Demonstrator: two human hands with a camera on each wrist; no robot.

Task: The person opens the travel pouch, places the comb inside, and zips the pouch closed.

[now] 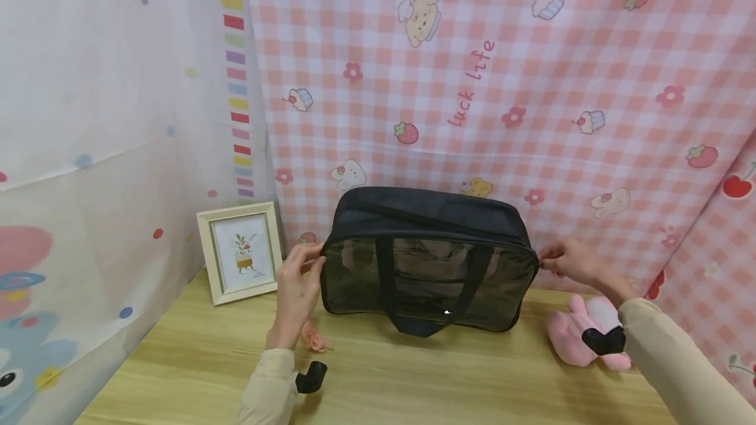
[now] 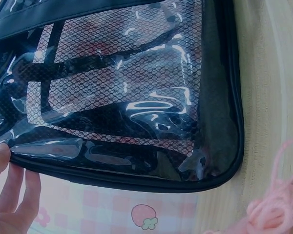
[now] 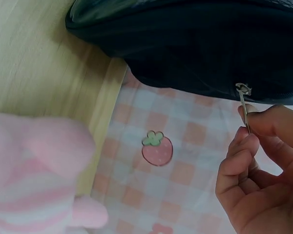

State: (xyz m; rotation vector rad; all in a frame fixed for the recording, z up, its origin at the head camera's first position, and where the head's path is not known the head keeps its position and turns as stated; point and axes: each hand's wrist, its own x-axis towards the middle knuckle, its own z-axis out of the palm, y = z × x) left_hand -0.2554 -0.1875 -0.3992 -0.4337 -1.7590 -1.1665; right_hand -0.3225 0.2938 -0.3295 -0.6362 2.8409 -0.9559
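A black bag with a see-through front panel stands upright on the table, its two dark strap handles hanging down in front. My left hand pinches the bag's left edge; in the left wrist view its thumb lies at the piped rim and the fingers are on the other side. At the bag's right end, my right hand pinches a metal zipper pull between thumb and forefinger, with the other fingers curled in. Black mesh shows through the clear panel in the left wrist view.
A cream picture frame stands at the back left of the wooden table. A bundle of pink cord lies by my left wrist. The pink plush toy sits beside my right forearm. Behind the bag hangs a checked cloth.
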